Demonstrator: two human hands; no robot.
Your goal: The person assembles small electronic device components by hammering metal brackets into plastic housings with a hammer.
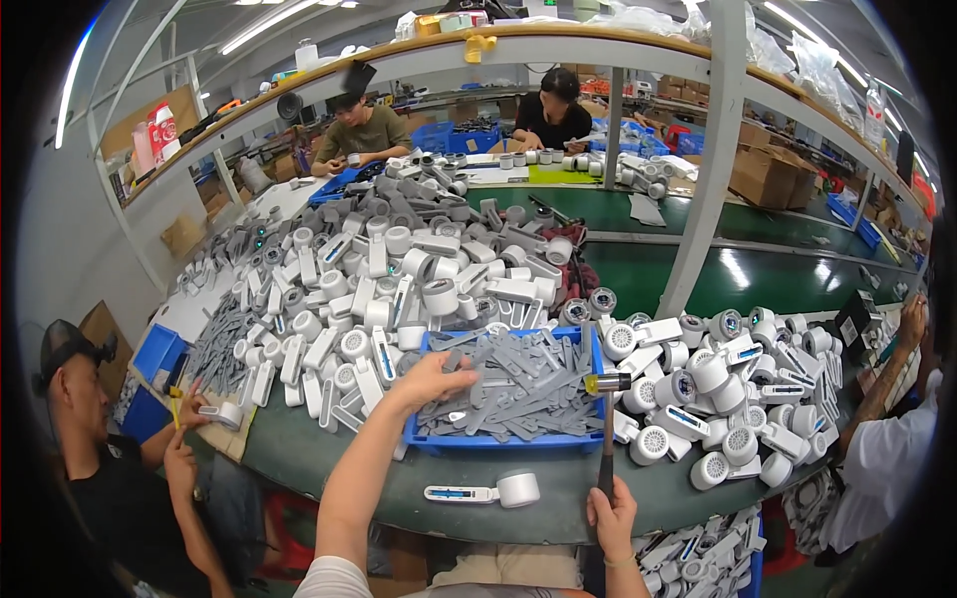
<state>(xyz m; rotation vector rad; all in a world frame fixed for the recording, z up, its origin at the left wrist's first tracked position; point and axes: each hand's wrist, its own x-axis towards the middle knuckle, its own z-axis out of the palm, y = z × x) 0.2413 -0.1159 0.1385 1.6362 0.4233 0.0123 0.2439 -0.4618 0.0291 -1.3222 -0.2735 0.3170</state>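
My left hand point(435, 383) reaches over a blue bin point(508, 441) filled with slim grey plastic strips point(528, 384). Its fingers are bent together at one grey strip, partly hidden by the hand. In my right hand point(612, 520) is the dark handle of a hammer point(608, 383). The hammer stands upright at the bin's right side, its yellow and silver head raised. On the green bench in front of me lies a white handheld fan point(516, 489), its long handle pointing left and showing a blue inner strip.
White fans pile up behind the bin point(379, 289) and to its right point(713, 384). More fill a crate point(698, 558) below the bench edge. A metal post point(698, 169) rises beyond. People work at left, right and across the bench.
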